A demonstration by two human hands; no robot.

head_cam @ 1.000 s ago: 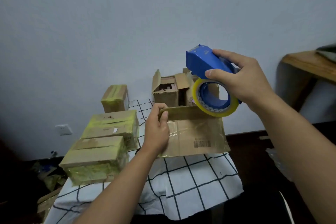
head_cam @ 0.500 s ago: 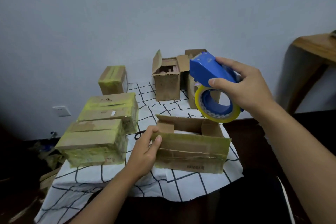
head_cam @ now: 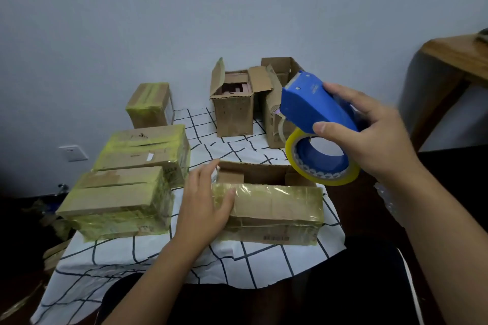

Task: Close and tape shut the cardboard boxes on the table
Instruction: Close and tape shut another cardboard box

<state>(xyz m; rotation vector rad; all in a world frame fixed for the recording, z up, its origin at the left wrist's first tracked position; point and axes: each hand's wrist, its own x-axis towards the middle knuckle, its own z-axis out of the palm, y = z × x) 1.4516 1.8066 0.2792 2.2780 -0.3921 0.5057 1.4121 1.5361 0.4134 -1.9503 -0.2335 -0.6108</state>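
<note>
The low brown cardboard box with yellowish tape on its front face (head_cam: 266,208) sits at the near edge of the table under a white cloth with black grid lines (head_cam: 277,264), its top open. The left hand (head_cam: 204,206) rests against the box's left front corner, fingers (head_cam: 206,174) extended and loosely together, thumb lying on the taped face. The right hand (head_cam: 369,134) hovers above the box's right end, fingers curled round the blue plastic tape dispenser carrying a yellow roll of tape (head_cam: 320,140).

The step in hand appears to be folding the flaps shut. To do it well, the left hand should fold the short end flaps first, then press both long flaps flat so their edges meet, holding them down near the seam. The dispenser should then start over one end face and draw straight along the seam.

Two upright open boxes (head_cam: 237,105) stand at the far side; three taped boxes (head_cam: 124,198) lie left.
</note>
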